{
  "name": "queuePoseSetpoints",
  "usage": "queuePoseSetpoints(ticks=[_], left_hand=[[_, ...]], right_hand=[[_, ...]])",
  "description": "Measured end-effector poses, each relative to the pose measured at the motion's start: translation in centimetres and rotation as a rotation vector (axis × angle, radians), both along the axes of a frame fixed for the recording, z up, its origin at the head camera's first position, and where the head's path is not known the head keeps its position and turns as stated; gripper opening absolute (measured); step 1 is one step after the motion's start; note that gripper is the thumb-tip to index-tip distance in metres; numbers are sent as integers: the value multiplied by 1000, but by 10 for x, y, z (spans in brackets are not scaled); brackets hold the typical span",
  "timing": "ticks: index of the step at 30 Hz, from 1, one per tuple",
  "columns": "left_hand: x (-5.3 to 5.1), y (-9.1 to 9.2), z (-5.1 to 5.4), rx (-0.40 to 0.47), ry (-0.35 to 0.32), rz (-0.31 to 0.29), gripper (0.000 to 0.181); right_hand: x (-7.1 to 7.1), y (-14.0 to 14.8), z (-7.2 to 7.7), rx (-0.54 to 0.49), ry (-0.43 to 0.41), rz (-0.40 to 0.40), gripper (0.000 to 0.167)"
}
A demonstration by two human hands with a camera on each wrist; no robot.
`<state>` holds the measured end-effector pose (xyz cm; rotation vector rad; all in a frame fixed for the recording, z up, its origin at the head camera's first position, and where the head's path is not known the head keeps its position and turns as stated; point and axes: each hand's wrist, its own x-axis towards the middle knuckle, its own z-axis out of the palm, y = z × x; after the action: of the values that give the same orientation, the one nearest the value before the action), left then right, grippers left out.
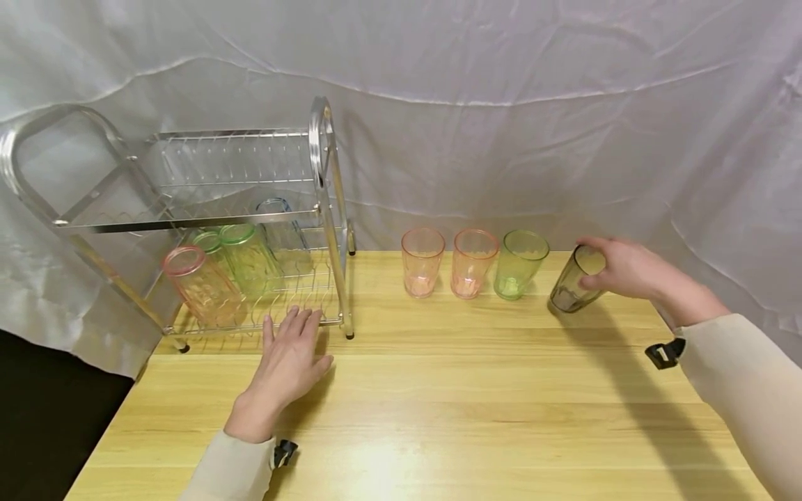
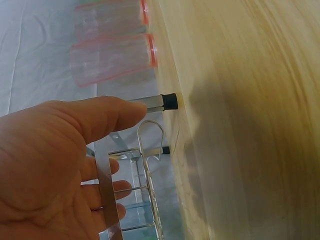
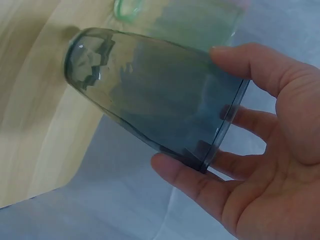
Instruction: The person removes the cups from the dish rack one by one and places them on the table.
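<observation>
Table (image 1: 470, 390): light wood, visible grain, bright glare (image 1: 379, 466) toward the front.
Backdrop (image 1: 532, 153): pale grey sheet, wrinkled, behind table; 1 wavy light crease (image 1: 460, 104) across it.
Black area (image 1: 50, 410): lower left, beside table; identity unclear.

Head view bright, mostly sharp, lit from above; white glare (image 1: 381, 465) shows on the table (image 1: 451, 396) near the bottom edge; right sleeve (image 1: 739, 376) casts a long shadow (image 1: 651, 410); rack (image 1: 125, 225) leans outward, wide-angle stretch. Left wrist view softer, with a broad, fuzzy-edged hand shadow (image 2: 220, 145). Right wrist view dimmer, bluish; green glass (image 3: 200, 30) looks hazy.
</observation>
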<state>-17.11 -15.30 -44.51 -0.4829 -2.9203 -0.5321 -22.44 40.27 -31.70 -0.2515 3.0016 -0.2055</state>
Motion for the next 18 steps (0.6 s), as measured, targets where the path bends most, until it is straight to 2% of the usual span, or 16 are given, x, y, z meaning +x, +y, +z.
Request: queuePoseSetpoints(ticks=[8, 18], left_hand=[[1, -1, 2, 4, 14, 0, 81], [1, -1, -3, 16, 17, -5, 82]], right_hand=[[-24, -1, -11, -17, -7, -10, 90], [-38, -6, -17, -22, -3, 14, 89]])
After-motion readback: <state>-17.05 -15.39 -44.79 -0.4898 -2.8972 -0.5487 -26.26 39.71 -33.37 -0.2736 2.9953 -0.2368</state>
